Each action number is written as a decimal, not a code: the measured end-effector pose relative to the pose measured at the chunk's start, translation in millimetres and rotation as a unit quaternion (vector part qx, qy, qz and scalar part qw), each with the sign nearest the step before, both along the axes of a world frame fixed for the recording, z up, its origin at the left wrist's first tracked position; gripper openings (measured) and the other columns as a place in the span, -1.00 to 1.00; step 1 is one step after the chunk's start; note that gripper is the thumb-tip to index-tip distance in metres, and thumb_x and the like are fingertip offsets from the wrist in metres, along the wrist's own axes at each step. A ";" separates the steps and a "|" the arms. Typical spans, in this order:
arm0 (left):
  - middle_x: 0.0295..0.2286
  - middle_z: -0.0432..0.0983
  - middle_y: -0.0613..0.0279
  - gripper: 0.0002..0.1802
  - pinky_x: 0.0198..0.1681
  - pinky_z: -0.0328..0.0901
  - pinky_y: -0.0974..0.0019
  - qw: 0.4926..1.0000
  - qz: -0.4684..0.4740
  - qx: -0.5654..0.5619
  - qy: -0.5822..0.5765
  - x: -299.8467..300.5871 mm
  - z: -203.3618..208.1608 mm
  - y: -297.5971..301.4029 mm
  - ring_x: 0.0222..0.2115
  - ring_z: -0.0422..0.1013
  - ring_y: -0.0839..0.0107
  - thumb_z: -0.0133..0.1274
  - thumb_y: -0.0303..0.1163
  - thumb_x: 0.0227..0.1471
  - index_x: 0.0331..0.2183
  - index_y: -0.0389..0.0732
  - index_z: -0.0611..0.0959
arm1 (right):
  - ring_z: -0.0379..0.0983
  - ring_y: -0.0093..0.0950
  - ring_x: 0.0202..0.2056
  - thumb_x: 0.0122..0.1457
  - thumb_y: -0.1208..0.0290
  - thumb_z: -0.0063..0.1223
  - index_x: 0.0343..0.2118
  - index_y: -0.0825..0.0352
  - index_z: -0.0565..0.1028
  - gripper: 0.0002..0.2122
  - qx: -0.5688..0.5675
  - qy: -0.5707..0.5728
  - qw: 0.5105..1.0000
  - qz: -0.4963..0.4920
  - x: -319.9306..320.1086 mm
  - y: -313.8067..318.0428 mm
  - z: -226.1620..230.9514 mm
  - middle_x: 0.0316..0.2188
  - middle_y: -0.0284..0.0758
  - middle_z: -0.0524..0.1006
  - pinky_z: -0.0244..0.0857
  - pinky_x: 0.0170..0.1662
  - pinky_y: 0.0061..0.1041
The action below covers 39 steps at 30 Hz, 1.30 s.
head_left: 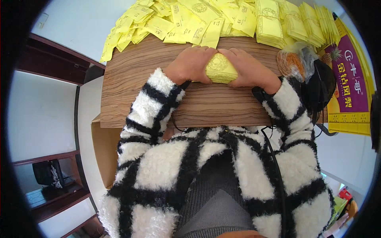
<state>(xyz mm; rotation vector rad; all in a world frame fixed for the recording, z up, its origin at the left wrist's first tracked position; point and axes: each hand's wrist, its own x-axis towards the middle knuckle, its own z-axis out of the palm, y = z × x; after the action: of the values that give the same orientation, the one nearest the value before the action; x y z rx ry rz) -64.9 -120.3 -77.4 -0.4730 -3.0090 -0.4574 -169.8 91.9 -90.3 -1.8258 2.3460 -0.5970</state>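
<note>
A stack of yellow printed packets [221, 70] stands on the wood-grain table [147, 95] in front of me. My left hand [191, 63] is closed around its left side. From the right, my right hand [251, 67] grips the same stack, its thumb along the near corner. The fingertips of both hands curl over the far side, where the stack is partly hidden. Just beyond my hands lies a spread heap of loose yellow packets [198, 20].
Banded bundles of yellow packets [270, 22] line the far right. A clear bag of orange rubber bands [293, 63] sits by a black object [319, 85]. A yellow and purple printed box [351, 79] stands at the right edge. Below left is a cardboard box [105, 152].
</note>
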 end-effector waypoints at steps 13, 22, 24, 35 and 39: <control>0.03 0.39 -0.08 0.14 0.07 0.29 0.10 0.998 -0.002 -0.026 0.052 9.0 0.3 -1.4 0.03 0.35 0.02 0.45 0.07 -0.45 0.14 -0.27 0.37 | 0.33 -0.23 0.11 0.00 0.21 0.32 0.22 0.39 0.26 -0.27 -0.081 -0.017 0.997 -0.007 -7.8 14.0 40.0 0.09 -0.12 0.39 0.20 0.17 -0.34; -0.02 0.48 0.03 -0.36 0.06 0.29 0.17 0.958 0.101 0.232 0.138 8.4 9.2 -48.8 0.02 0.39 0.27 0.21 0.00 0.04 0.03 -0.23 0.52 | 0.44 -0.46 -0.07 0.23 0.33 0.11 0.02 0.42 0.47 -0.65 -0.125 -0.129 0.977 -0.113 -36.4 38.3 69.7 -0.14 -0.23 0.55 0.31 0.01 -0.53; -0.07 0.53 0.07 -0.52 0.00 0.33 0.23 0.922 0.132 0.303 0.203 7.1 4.8 -62.6 -0.04 0.44 0.35 0.15 -0.09 0.14 -0.03 -0.24 0.58 | 0.47 -0.48 -0.14 0.25 0.34 0.09 -0.02 0.41 0.49 -0.69 -0.076 -0.133 0.982 -0.106 -43.8 37.5 68.0 -0.20 -0.26 0.57 0.33 -0.03 -0.54; -0.42 0.60 0.36 -0.81 -0.32 0.35 0.51 0.811 0.233 0.481 0.238 13.1 -15.1 -74.2 -0.39 0.46 0.67 0.15 -0.37 0.14 -0.26 -0.29 0.66 | 0.54 -0.31 -0.20 0.20 0.34 0.12 -0.11 0.39 0.52 -0.73 0.125 -0.044 0.988 -0.083 -79.5 -30.2 52.4 -0.24 -0.18 0.60 0.39 -0.09 -0.41; -0.35 0.58 0.39 -0.85 -0.24 0.32 0.56 0.801 0.257 0.502 0.203 15.3 -12.6 -74.4 -0.36 0.43 0.67 0.16 -0.46 0.14 -0.24 -0.31 0.63 | 0.50 -0.23 -0.14 0.12 0.42 0.15 -0.13 0.36 0.50 -0.74 0.142 0.014 0.988 -0.059 -87.0 -50.8 34.8 -0.15 -0.17 0.55 0.36 -0.05 -0.36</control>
<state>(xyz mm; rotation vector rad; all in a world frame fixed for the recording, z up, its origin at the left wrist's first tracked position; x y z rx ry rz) -49.6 -194.6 -90.0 0.2948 -1.9291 -1.4857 -256.8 41.1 -55.6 -1.5909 2.4219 -0.2329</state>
